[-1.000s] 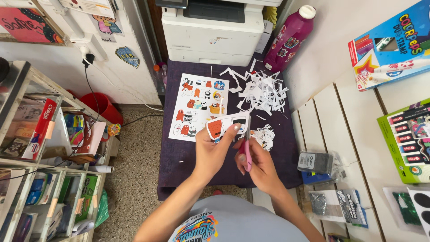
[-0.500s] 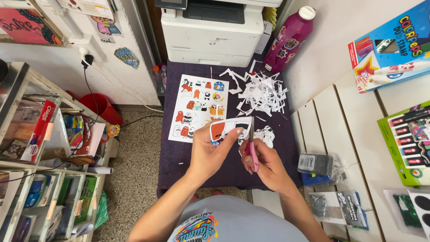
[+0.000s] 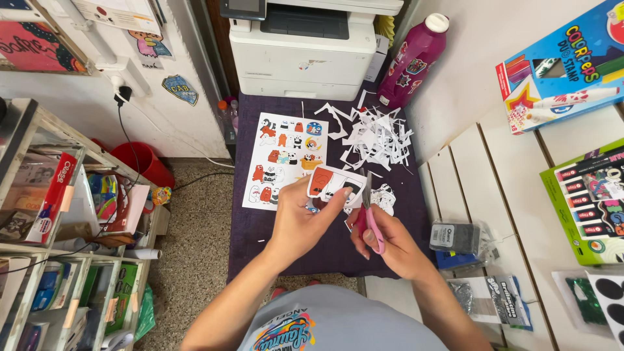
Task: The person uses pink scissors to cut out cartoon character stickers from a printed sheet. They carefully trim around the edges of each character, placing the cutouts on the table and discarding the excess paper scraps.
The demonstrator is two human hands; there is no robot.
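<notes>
1. The left hand (image 3: 300, 221), just below the middle of the frame, is closed in a pinch on a paper strip (image 3: 333, 183) printed with small red and dark figures, thumb on top and fingers under it.
2. The right hand (image 3: 385, 239), just right of the left one, is curled shut round the pink handles of a pair of scissors (image 3: 369, 216); the blades point up the frame and meet the right edge of the strip.
3. Both hands hover over a table (image 3: 325, 250) covered in dark purple cloth, at the centre of the frame.
4. A white sticker sheet (image 3: 283, 159) with rows of little bear figures lies flat on the cloth, just up and left of the strip.
5. A heap of white paper scraps (image 3: 377, 133) lies in the upper right part of the table, above the scissors.
6. A few cut-out pieces (image 3: 385, 197) lie on the cloth just right of the scissor blades.
7. A magenta bottle (image 3: 413, 62) with a white cap stands at the table's upper right corner, beside a white printer (image 3: 305, 55) at the top centre.
8. A red bucket (image 3: 144, 162) sits on the floor at the left, near a shelf (image 3: 39, 214) crowded with boxes.
</notes>
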